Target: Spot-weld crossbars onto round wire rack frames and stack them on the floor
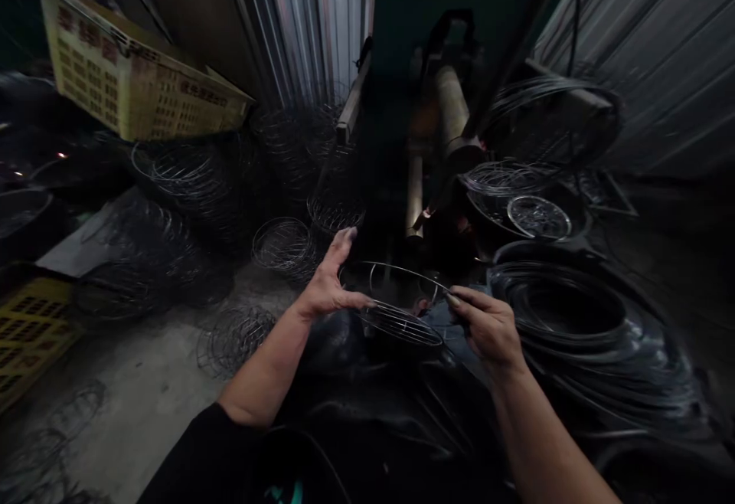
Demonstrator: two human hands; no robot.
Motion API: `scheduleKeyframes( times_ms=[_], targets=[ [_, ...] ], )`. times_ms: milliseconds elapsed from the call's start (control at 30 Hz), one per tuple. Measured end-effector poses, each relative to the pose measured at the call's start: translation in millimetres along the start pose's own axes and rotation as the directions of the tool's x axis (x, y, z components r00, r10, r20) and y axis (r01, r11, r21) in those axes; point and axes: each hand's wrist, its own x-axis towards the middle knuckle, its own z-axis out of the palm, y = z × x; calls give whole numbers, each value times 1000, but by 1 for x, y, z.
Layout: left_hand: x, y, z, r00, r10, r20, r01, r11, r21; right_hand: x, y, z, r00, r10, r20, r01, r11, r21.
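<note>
Between both hands I hold a round wire grille [402,320], a metal ring with parallel wires across its lower part. My left hand [330,282] grips its left rim with thumb underneath and fingers stretched upward. My right hand [485,324] pinches the right rim. The grille sits just in front of a dark machine [442,129] with a brownish cylinder. The lighting is dim and the lower part of the grille blends into the dark surface below.
Stacks of finished wire grilles [284,243] lie on the concrete floor at left. Coils of black wire rings [574,312] pile at right. A yellow plastic crate [132,75] tilts at upper left, another yellow crate [28,335] sits at the left edge. Corrugated metal walls stand behind.
</note>
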Motion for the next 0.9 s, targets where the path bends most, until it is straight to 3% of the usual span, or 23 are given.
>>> scheduleKeyframes(
  times_ms=[67, 133, 167, 233, 300, 367, 433, 567, 700, 900],
  targets=[
    [3, -4, 7, 996, 2, 95, -5, 999, 40, -3, -6, -7, 997, -57, -56, 57, 998, 12],
    [6, -9, 13, 999, -37, 30, 38, 998, -49, -11, -16, -11, 976, -209, -62, 205, 977, -64],
    [7, -12, 15, 993, -108, -54, 97, 980, -174, -17, -23, -11, 947, -320, -6, 316, 938, -143],
    [8, -17, 20, 918, -364, -158, 238, 824, -514, -29, -36, -8, 816, -524, 244, 577, 766, -282],
    [6, -20, 23, 813, -578, -75, 338, 571, -748, -41, -45, 0, 601, -611, 515, 792, 542, -281],
    [1, -19, 25, 772, -634, 32, 396, 441, -805, -50, -46, 12, 433, -610, 664, 891, 403, -210],
    [-6, -14, 26, 783, -609, 126, 410, 354, -841, -57, -39, 22, 363, -598, 715, 920, 354, -170],
    [-16, -1, 31, 846, -499, 186, 320, 198, -926, -68, -22, 29, 313, -587, 747, 939, 312, -147],
    [-18, 7, 43, 883, -449, 137, 271, 249, -930, -75, -16, 18, 298, -592, 749, 948, 277, -157],
    [-14, 18, 68, 916, -364, 167, 280, 282, -918, -72, -20, -3, 337, -601, 725, 939, 269, -213]
  ],
)
